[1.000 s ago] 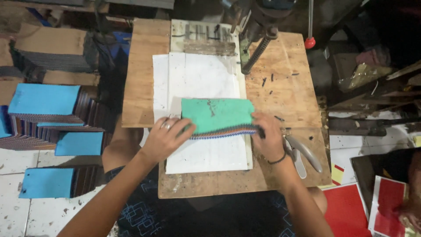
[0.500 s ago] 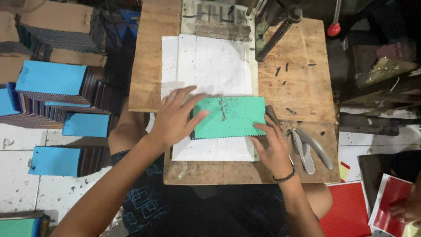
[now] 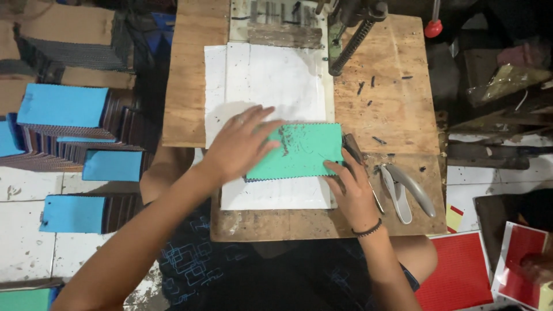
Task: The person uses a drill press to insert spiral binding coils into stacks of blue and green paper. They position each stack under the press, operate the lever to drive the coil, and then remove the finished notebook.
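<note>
A teal swatch card stack point(image 3: 305, 151) with zigzag edges lies flat on white paper point(image 3: 271, 86) on a wooden workbench point(image 3: 397, 115). My left hand point(image 3: 239, 144) rests flat on the stack's left part, fingers spread. My right hand point(image 3: 348, 187) touches its lower right corner with the fingers slightly apart, a dark band on the wrist. Dark specks lie scattered on the teal cover.
Grey-handled pliers point(image 3: 403, 193) lie right of my right hand. A metal press point(image 3: 354, 34) with a red knob point(image 3: 433, 27) stands at the bench's back. Blue-topped swatch stacks point(image 3: 63, 106) pile up at left. Red sheets point(image 3: 461, 270) lie at lower right, another person's hand point(image 3: 536, 268) on one.
The teal stack has been laid flat from its tilted position. My left hand has slid onto its top, and my right hand has dropped to its lower right corner.
</note>
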